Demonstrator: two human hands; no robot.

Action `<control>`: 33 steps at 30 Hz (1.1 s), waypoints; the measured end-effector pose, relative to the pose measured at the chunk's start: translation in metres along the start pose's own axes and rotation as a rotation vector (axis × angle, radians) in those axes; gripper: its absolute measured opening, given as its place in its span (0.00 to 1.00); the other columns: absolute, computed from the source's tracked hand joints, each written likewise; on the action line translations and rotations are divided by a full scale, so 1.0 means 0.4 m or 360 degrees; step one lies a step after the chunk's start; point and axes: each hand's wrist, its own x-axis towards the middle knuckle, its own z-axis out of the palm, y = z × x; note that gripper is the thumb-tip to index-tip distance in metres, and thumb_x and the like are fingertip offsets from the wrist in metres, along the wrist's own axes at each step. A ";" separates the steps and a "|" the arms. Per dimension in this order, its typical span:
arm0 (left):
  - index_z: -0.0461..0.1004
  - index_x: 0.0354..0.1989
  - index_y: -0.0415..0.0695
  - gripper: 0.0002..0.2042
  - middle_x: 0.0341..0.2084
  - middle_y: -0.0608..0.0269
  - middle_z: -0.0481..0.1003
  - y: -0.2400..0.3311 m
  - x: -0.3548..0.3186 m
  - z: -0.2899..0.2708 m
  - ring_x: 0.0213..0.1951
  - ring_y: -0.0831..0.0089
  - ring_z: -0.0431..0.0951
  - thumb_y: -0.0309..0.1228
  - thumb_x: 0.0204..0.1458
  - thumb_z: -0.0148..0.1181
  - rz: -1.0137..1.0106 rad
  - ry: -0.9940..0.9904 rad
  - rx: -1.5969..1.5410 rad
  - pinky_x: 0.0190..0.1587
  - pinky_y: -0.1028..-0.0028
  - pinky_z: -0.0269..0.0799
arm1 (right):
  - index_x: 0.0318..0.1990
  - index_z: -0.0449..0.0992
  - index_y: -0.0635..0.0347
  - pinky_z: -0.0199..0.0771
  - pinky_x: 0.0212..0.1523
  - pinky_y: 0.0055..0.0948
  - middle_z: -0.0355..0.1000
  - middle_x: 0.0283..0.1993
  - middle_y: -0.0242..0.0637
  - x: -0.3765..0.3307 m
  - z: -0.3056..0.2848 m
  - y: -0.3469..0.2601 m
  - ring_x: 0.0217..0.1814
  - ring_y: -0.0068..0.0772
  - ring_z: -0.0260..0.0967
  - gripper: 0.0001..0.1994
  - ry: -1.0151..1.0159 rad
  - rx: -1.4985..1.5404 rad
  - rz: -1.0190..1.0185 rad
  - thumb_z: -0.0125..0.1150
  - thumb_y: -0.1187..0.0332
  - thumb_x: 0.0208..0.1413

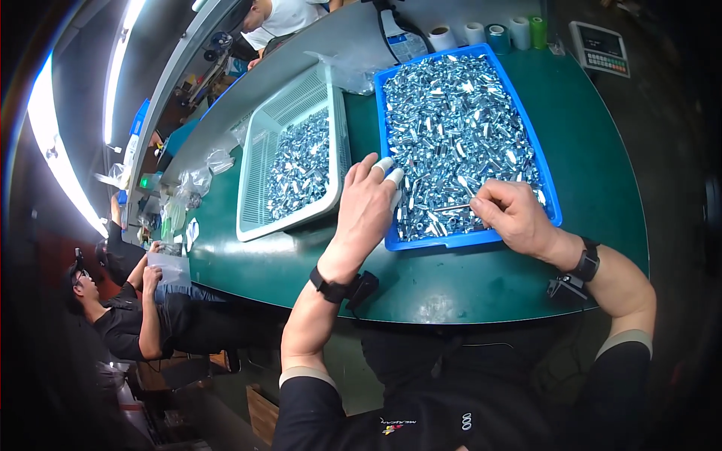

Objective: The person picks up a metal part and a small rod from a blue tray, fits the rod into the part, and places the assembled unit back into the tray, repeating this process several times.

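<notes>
A blue tray [444,242] in front of me is heaped with small shiny metal parts [459,113]. Over its near left rim is my left hand [367,203], fingers apart and slightly bent, with white finger cots on some of them. Its thumb side is partly hidden, and no part shows in it. Above the near right of the heap, my right hand [519,219] pinches a thin metal rod [450,207] between thumb and forefinger. The rod points left toward my left hand, just over the parts.
A white slotted basket [289,224] with more metal parts stands left on the green table [459,289]. Behind the tray are a spray bottle [402,37], several tape rolls [498,37] and a scale [600,49]. A co-worker [131,319] sits at left, another person [282,19] beyond.
</notes>
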 end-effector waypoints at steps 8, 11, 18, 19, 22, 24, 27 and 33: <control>0.80 0.43 0.42 0.13 0.44 0.55 0.80 0.000 0.004 0.014 0.56 0.52 0.75 0.22 0.47 0.69 -0.0126 -0.0013 -0.0331 0.61 0.59 0.68 | 0.31 0.76 0.64 0.64 0.23 0.27 0.73 0.22 0.33 -0.001 -0.002 0.017 0.22 0.20 0.67 0.12 0.0012 -0.0056 -0.0044 0.61 0.66 0.65; 0.79 0.44 0.41 0.14 0.40 0.56 0.81 0.025 -0.015 0.011 0.49 0.57 0.79 0.22 0.49 0.71 -0.0278 -0.0010 -0.0447 0.57 0.65 0.73 | 0.32 0.77 0.64 0.66 0.25 0.28 0.74 0.24 0.34 0.000 0.001 0.023 0.23 0.22 0.68 0.11 0.0033 -0.0066 -0.0081 0.62 0.66 0.64; 0.80 0.47 0.38 0.09 0.43 0.63 0.82 0.109 -0.048 0.023 0.47 0.77 0.80 0.22 0.59 0.67 -0.0949 0.0188 -0.2070 0.55 0.74 0.74 | 0.34 0.78 0.64 0.69 0.28 0.29 0.74 0.25 0.35 0.002 -0.001 0.020 0.26 0.25 0.70 0.10 0.0009 -0.0141 -0.0120 0.64 0.66 0.64; 0.80 0.47 0.38 0.09 0.43 0.63 0.82 0.118 -0.050 0.028 0.47 0.77 0.80 0.22 0.59 0.67 -0.0949 0.0185 -0.2076 0.55 0.74 0.74 | 0.34 0.78 0.64 0.69 0.28 0.29 0.74 0.26 0.35 0.002 -0.002 0.019 0.26 0.25 0.70 0.10 0.0011 -0.0120 -0.0122 0.63 0.66 0.64; 0.79 0.48 0.39 0.10 0.42 0.61 0.82 0.142 -0.054 0.039 0.46 0.76 0.80 0.22 0.59 0.67 -0.0962 0.0246 -0.2342 0.53 0.75 0.74 | 0.35 0.78 0.65 0.69 0.28 0.28 0.74 0.26 0.35 0.003 0.001 0.024 0.26 0.24 0.70 0.10 0.0020 -0.0091 -0.0177 0.62 0.66 0.65; 0.79 0.49 0.39 0.10 0.42 0.61 0.82 0.147 -0.053 0.044 0.45 0.76 0.81 0.21 0.60 0.66 -0.0957 0.0264 -0.2348 0.52 0.75 0.75 | 0.35 0.78 0.65 0.69 0.28 0.28 0.74 0.26 0.34 0.001 0.003 0.024 0.26 0.24 0.70 0.10 0.0054 -0.0030 -0.0145 0.62 0.66 0.66; 0.78 0.49 0.39 0.10 0.42 0.62 0.82 0.149 -0.060 0.051 0.44 0.76 0.81 0.22 0.60 0.66 -0.0975 0.0287 -0.2322 0.50 0.76 0.76 | 0.35 0.77 0.65 0.69 0.28 0.27 0.74 0.26 0.34 0.001 0.005 0.029 0.27 0.23 0.70 0.11 0.0109 0.0076 -0.0112 0.61 0.66 0.67; 0.79 0.47 0.40 0.10 0.42 0.65 0.82 0.170 -0.064 0.051 0.44 0.79 0.80 0.21 0.58 0.69 -0.0956 0.0227 -0.2235 0.51 0.76 0.75 | 0.34 0.78 0.65 0.70 0.28 0.27 0.75 0.26 0.34 0.004 -0.001 0.021 0.26 0.23 0.71 0.12 0.0063 0.0074 -0.0102 0.60 0.66 0.68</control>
